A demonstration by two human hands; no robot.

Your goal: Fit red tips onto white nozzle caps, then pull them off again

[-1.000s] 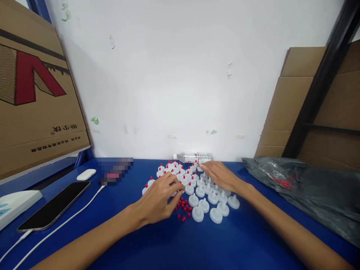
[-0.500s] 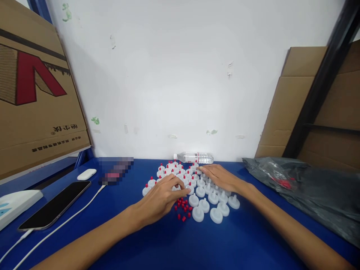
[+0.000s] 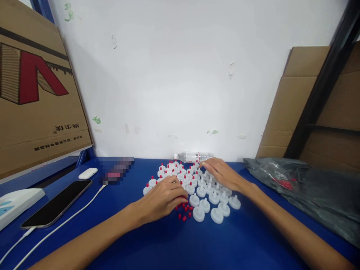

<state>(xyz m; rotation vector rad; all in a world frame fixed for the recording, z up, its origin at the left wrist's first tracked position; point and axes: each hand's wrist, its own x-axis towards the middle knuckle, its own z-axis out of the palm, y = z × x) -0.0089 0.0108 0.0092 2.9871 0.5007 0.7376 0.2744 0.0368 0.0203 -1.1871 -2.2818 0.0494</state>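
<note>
Head view: my left hand (image 3: pixel 165 197) is arched, thumb and fingertips drawn narrow over the loose red caps (image 3: pixel 184 218), small stubby cylinders scattered beneath and just beside those fingertips. Whether one is pinched there I cannot tell. My right hand (image 3: pixel 221 173) reaches over the white discs (image 3: pixel 216 215), fingers long and nearly straight, lying close together, their tips at the far part of the group; I cannot tell whether they grip anything.

The discs are round, milky plastic, each with a slim spout rising from its middle. Those beyond my left fingers and between my hands mostly wear red on their spouts; the ones nearer to me, below my right hand, have bare white spouts.

Just past my right fingertips a clear plastic bottle (image 3: pixel 189 156) lies on its side near the wall (image 3: pixel 168 75). Under both hands the table (image 3: pixel 174 243) is smooth and blue. Left of my left hand lies a flat, glossy black phone (image 3: pixel 57 204); right of my right forearm, a crinkled grey plastic bag (image 3: pixel 317 195).
</note>
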